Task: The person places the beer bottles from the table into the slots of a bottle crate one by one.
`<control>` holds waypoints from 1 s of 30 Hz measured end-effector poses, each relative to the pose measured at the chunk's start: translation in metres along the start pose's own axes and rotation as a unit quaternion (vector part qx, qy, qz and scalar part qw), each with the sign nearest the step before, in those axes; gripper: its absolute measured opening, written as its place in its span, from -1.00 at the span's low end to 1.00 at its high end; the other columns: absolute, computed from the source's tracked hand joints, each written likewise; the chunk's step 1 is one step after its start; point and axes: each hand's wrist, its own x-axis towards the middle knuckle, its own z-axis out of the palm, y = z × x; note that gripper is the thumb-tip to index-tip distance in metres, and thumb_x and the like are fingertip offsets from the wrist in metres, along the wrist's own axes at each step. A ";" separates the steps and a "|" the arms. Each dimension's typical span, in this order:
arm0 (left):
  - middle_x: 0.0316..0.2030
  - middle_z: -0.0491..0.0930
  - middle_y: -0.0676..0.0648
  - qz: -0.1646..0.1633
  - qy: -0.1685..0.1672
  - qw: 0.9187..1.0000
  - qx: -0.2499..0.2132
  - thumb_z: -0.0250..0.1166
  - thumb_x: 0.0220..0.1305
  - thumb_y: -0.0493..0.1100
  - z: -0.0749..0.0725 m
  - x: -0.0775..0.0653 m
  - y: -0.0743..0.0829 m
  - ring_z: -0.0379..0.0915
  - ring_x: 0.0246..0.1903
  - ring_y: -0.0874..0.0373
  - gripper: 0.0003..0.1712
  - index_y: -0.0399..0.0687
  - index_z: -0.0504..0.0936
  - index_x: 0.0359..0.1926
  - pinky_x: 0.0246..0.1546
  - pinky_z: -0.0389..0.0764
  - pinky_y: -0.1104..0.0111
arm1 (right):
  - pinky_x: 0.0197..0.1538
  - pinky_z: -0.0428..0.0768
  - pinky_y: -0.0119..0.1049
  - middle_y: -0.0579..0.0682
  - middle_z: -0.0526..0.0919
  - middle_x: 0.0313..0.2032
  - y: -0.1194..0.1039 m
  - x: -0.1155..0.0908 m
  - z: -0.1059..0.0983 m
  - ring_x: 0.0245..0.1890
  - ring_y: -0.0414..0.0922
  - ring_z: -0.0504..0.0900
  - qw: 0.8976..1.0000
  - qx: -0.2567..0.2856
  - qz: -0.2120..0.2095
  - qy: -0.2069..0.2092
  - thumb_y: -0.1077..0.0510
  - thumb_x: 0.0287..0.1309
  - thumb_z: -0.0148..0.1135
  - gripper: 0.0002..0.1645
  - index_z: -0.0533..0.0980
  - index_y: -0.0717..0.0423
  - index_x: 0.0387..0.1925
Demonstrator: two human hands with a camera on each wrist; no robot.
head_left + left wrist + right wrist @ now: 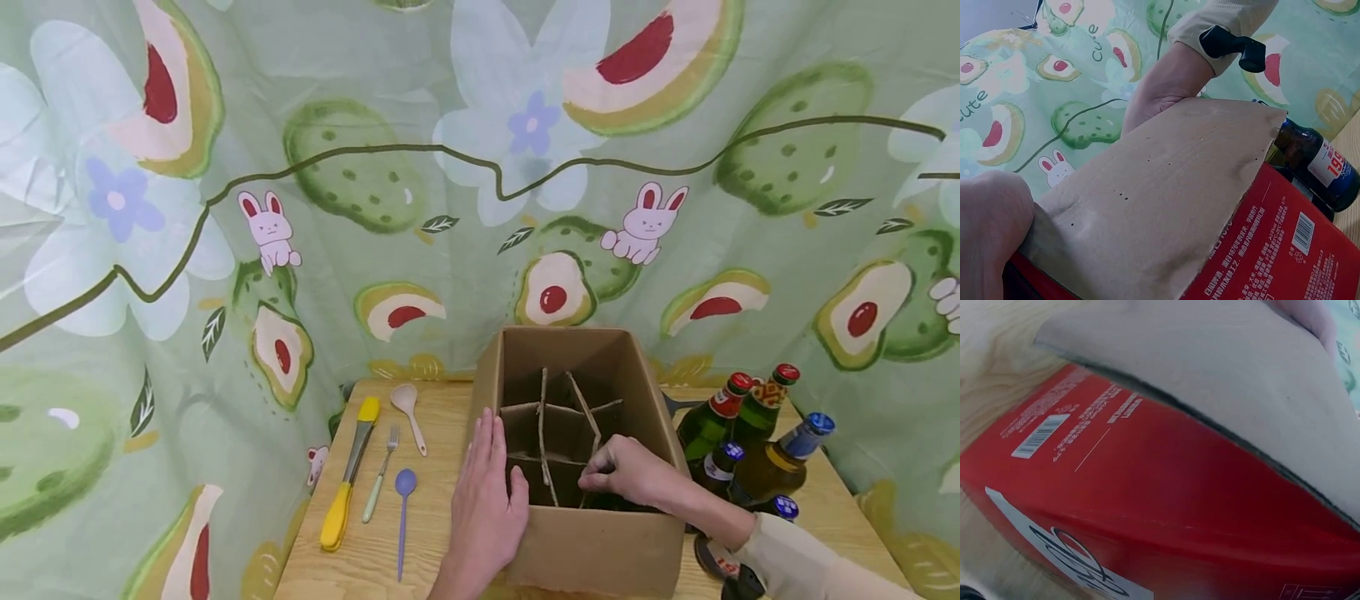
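Note:
An open cardboard box (592, 550) stands on the table, brown inside and red with white print outside in both wrist views. Inside it, a cardboard divider (542, 425) splits the space into compartments; its strips lean unevenly. My left hand (489, 500) rests on the box's left edge, fingers extended along the side. Reaching over the right side, my right hand (633, 473) pinches the right strip of the divider near the front compartments. In the left wrist view a brown flap (1154, 187) folds outward and covers the right fingers. Another flap (1222, 381) fills the top of the right wrist view.
Several bottles stand right of the box, including a green bottle with a red cap (712, 425) and a brown bottle with a blue cap (776, 467). On the left lie yellow-ended tongs (351, 475), a beige spoon (408, 412), a fork (381, 475) and a blue spoon (403, 517).

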 end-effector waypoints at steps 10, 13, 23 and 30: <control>0.66 -0.03 -0.12 0.004 -0.007 1.000 0.008 0.08 0.54 -0.08 0.000 0.000 -0.001 -0.09 0.62 -0.06 -0.24 -0.21 0.13 0.63 0.53 0.17 -0.02 | -0.10 0.70 -0.35 -0.03 0.82 -0.12 -0.009 -0.003 0.002 -0.15 -0.25 0.76 0.987 0.041 -0.031 0.155 0.06 0.42 0.34 -0.79 0.75 0.02 -0.04; 0.67 -0.05 -0.11 0.002 -0.018 1.000 0.007 0.06 0.56 -0.04 0.000 0.000 -0.001 -0.11 0.63 -0.03 -0.23 -0.18 0.09 0.65 0.52 0.17 -0.02 | -0.01 0.70 -0.33 -0.01 0.79 0.01 -0.012 -0.012 -0.002 -0.04 -0.19 0.76 0.981 0.065 -0.042 0.178 0.07 0.42 0.34 -0.71 0.70 0.02 0.09; 0.67 -0.09 -0.11 0.007 -0.024 0.999 -0.032 0.10 0.58 0.04 0.000 0.000 -0.001 -0.03 0.60 -0.06 -0.18 -0.19 0.05 0.65 0.46 0.28 -0.08 | 0.17 0.56 -0.48 -0.01 0.66 0.27 -0.009 -0.064 -0.012 0.21 -0.30 0.62 0.965 0.055 -0.063 0.247 0.21 0.46 0.27 -0.46 0.50 -0.06 0.40; 0.68 -0.11 -0.07 0.007 -0.010 0.999 -0.037 0.13 0.58 0.13 -0.001 -0.001 -0.006 -0.04 0.60 0.00 -0.14 -0.21 0.07 0.65 0.43 0.34 -0.04 | 0.12 0.55 -0.59 -0.17 0.66 0.26 0.000 -0.101 -0.013 0.21 -0.38 0.61 0.935 0.100 -0.045 0.337 0.39 0.44 0.19 -0.46 0.47 0.23 0.40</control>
